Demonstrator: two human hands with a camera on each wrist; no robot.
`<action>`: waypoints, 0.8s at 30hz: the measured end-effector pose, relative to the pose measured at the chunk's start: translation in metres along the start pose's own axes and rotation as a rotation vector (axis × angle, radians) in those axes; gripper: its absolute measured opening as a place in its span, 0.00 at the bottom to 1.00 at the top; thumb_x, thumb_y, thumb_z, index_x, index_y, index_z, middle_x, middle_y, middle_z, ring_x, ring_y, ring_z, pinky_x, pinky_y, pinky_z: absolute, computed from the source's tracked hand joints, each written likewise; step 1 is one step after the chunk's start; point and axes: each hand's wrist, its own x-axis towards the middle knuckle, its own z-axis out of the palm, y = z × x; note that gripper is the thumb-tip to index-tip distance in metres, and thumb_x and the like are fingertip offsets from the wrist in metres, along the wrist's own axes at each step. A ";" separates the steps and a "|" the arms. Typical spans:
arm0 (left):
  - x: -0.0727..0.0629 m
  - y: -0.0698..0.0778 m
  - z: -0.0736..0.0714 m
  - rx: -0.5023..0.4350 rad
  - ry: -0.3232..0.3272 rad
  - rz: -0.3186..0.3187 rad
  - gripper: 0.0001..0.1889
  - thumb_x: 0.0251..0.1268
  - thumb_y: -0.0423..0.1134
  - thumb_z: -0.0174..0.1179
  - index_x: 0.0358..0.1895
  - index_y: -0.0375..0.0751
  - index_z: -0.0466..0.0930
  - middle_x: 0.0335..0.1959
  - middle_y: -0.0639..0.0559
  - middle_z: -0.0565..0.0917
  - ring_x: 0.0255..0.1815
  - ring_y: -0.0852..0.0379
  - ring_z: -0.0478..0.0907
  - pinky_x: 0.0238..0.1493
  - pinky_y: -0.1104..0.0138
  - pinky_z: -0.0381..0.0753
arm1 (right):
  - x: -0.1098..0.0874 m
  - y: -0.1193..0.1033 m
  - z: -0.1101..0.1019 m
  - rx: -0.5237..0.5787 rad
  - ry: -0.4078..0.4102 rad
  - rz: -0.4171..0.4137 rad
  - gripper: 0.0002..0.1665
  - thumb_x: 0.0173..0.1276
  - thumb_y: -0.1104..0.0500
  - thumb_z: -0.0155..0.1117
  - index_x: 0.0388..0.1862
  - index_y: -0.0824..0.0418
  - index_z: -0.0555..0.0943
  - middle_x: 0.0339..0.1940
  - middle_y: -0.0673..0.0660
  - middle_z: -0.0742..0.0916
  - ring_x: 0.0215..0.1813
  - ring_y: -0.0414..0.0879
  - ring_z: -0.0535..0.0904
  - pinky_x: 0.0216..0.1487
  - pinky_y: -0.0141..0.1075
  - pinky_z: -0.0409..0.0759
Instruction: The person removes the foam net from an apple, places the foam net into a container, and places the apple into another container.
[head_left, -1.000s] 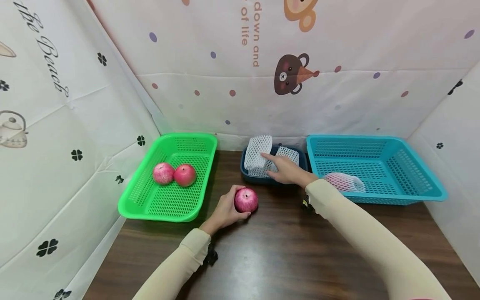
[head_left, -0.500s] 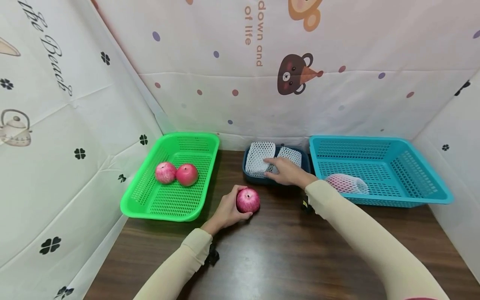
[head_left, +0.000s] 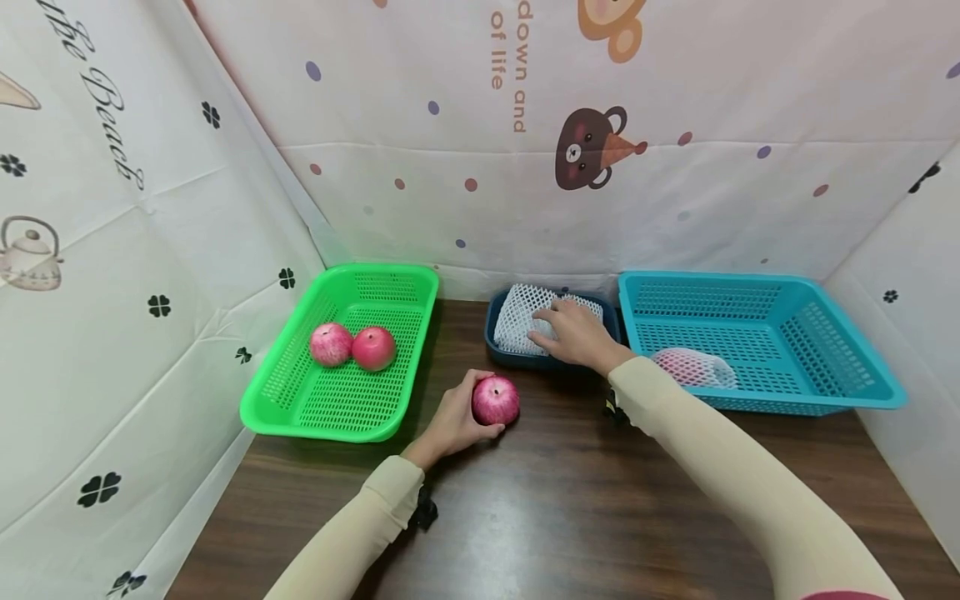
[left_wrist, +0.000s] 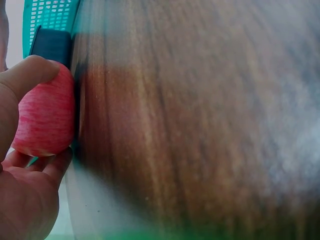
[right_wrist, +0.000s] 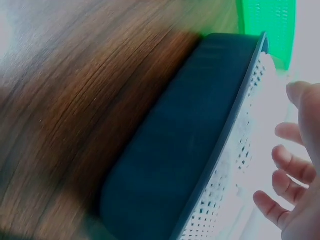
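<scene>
My left hand [head_left: 455, 419] grips a red apple [head_left: 496, 401] on the table, thumb on one side and fingers on the other; the left wrist view shows the same apple [left_wrist: 47, 112] from the side. Over a small dark blue basket [head_left: 519, 360] hovers my right hand [head_left: 577, 335], its fingers loosely bent and spread. White foam fruit nets [head_left: 517, 321] lie in that basket, partly hidden by the hand. In the right wrist view, no net shows between the fingers [right_wrist: 287, 159], which stand apart above the nets.
A green basket [head_left: 322, 432] at left holds two red apples [head_left: 352, 346]. At right, a light blue basket [head_left: 817, 402] holds an apple in a foam net [head_left: 693, 367]. Patterned white cloth [head_left: 450, 208] walls in the brown table [head_left: 570, 500].
A foam net that stood raised at the small basket's left has come down into it. My right fingers have lifted off it and spread. The left hand keeps its grip on the apple.
</scene>
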 end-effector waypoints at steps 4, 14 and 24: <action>-0.001 -0.001 0.000 0.000 0.002 0.007 0.42 0.47 0.41 0.82 0.65 0.44 0.67 0.59 0.46 0.83 0.57 0.52 0.83 0.58 0.56 0.82 | 0.002 -0.010 0.000 0.014 -0.009 0.021 0.35 0.75 0.41 0.62 0.71 0.60 0.77 0.65 0.66 0.79 0.65 0.63 0.73 0.67 0.58 0.73; 0.000 -0.003 -0.001 0.004 -0.001 0.040 0.42 0.47 0.40 0.82 0.65 0.42 0.66 0.60 0.44 0.82 0.57 0.50 0.82 0.58 0.54 0.82 | 0.009 -0.028 0.007 0.082 -0.261 0.014 0.42 0.79 0.31 0.46 0.83 0.52 0.61 0.82 0.67 0.61 0.80 0.69 0.58 0.76 0.62 0.57; 0.001 0.000 0.002 0.006 -0.003 0.046 0.43 0.46 0.38 0.82 0.65 0.41 0.66 0.59 0.44 0.82 0.57 0.51 0.82 0.59 0.56 0.82 | 0.021 -0.022 0.019 0.154 -0.411 0.048 0.42 0.82 0.31 0.34 0.82 0.54 0.63 0.84 0.64 0.59 0.82 0.66 0.53 0.77 0.64 0.54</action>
